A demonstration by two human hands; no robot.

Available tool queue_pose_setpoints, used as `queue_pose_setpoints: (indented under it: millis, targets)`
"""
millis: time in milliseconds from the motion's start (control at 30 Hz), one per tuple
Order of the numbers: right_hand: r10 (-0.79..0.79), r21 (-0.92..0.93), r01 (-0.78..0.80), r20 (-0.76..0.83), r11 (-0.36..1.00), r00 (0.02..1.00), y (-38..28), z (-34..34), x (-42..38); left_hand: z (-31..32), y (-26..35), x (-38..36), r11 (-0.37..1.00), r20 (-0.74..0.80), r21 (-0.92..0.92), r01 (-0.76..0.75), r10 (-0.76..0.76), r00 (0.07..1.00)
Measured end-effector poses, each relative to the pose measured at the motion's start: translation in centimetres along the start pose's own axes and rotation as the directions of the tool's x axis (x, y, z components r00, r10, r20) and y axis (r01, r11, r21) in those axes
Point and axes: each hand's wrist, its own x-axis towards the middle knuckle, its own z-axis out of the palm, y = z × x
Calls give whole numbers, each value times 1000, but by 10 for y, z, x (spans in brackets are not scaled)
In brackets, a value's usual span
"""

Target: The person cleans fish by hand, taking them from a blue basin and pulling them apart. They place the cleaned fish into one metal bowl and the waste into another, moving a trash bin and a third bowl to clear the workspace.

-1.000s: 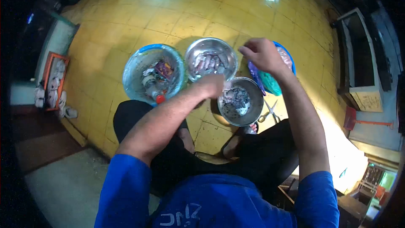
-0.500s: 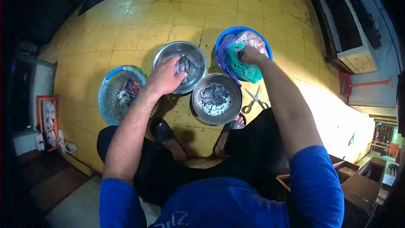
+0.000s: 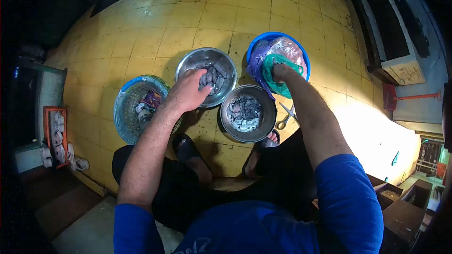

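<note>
At the centre of the frame, the left hand rests curled on the rim of the round steel bowl of grey fish pieces. Upper right, the right hand reaches into the green plastic bag inside the blue plastic basin, fingers hidden, so I cannot tell their grip.

Shiny metal bowls, a blue plastic basin, glossy yellow tiles.
</note>
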Motion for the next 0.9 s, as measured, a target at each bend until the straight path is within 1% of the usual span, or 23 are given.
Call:
queue_pose_setpoints:
  millis: [33, 67, 100, 133, 167, 233, 367, 433, 500, 567, 633, 667, 733, 767, 800, 833, 867, 900]
  targets:
    - [14, -6, -14, 50, 1000, 999, 1, -1, 2, 0, 0, 0, 1000, -5, -3, 3, -3, 1000]
    - [11, -10, -10, 48, 1000, 999, 3, 6, 3, 0, 1, -1, 1000, -5, -18, 6, -6, 1000]
    - [60, 3, -60, -105, 998, 993, 4, 17, 5, -1, 1, -2, 999, -5, -31, 9, -9, 1000]
    - [110, 24, -107, -255, 994, 961, 6, 25, 9, -2, 1, -2, 1000, -9, -29, 13, -13, 1000]
    - [105, 21, -103, -257, 994, 961, 5, 23, 13, -3, 0, -3, 1000, -11, -15, 11, -11, 1000]
    - [-4, 84, 13, -107, 996, 994, 7, 16, 24, -3, 0, -4, 1000, -18, -4, 11, -11, 1000]
    - [-71, 41, 77, -126, 996, 990, 21, 25, 27, -2, -4, -5, 1000, -29, -3, -10, 10, 1000]
    - [28, 1, -28, -134, 1000, 991, 16, 26, 23, -1, -4, -4, 1000, -39, -6, -17, 16, 999]
    - [1, -37, -5, -116, 999, 993, 17, 20, 21, -4, 0, -4, 1000, -16, -26, 13, -14, 1000]
    - [-19, -70, 13, -96, 997, 995, 18, 12, 16, -6, 2, -3, 1000, 0, -20, 11, -11, 1000]
    - [-59, -49, 50, -207, 998, 976, 20, -2, 9, -8, 4, -3, 1000, 15, -22, 12, -12, 1000]
    - [-58, -55, 48, -204, 997, 977, 23, -9, 7, -8, 4, -2, 1000, 17, -24, 3, -3, 1000]
    - [5, 115, 25, -252, 993, 968, 33, -25, -2, -8, 6, -3, 999, 20, -35, -6, 7, 1000]
    - [40, 355, 26, -175, 934, 984, 30, -43, -23, -9, 8, -3, 1000, 28, -32, 0, 1, 1000]
    - [42, 351, 23, -177, 936, 983, 40, -43, -22, -10, 9, -4, 1000, 32, -26, 5, -4, 999]
    - [-43, 587, 152, -196, 795, 980, 53, -46, -22, -5, 5, -3, 1000, 9, 1, -14, 14, 1000]
    - [-119, 771, 263, -239, 580, 964, 57, -53, -29, -4, 6, -3, 1000, 4, -2, -17, 17, 1000]
    - [-128, 849, 256, -222, 462, 967, 59, -58, -37, -3, 6, -3, 999, -3, 12, -30, 30, 1000]
